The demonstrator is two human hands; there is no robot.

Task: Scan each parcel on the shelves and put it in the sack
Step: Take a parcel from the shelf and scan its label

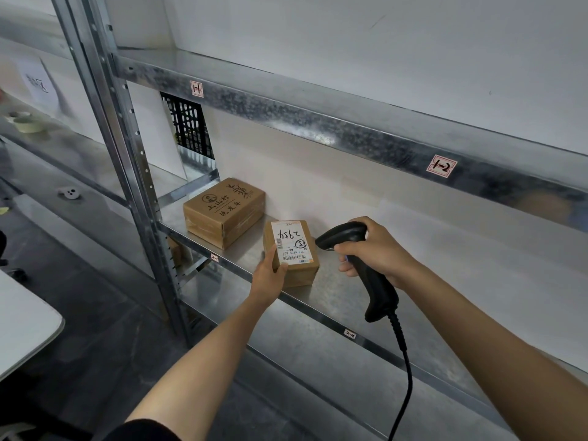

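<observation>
Middle shelf (346, 294), galvanised metal. Small brown parcel (299, 275) at the near edge, white label (291, 241) face up with handwriting and barcodes. Left hand (269, 276) grips the parcel's near-left corner, thumb on the label's edge. Cannot tell if the parcel sits flat or is slightly lifted.

Right hand (381, 249) is wrapped round a black scanner (377, 288). The scanner's head is just right of the parcel and points at it. Its cable (404, 361) hangs down toward the near edge.

Larger printed box (222, 211) lies far-left on the same shelf, apart from the parcel. Upper shelf rail carries tag 1-2 (441, 166).
</observation>
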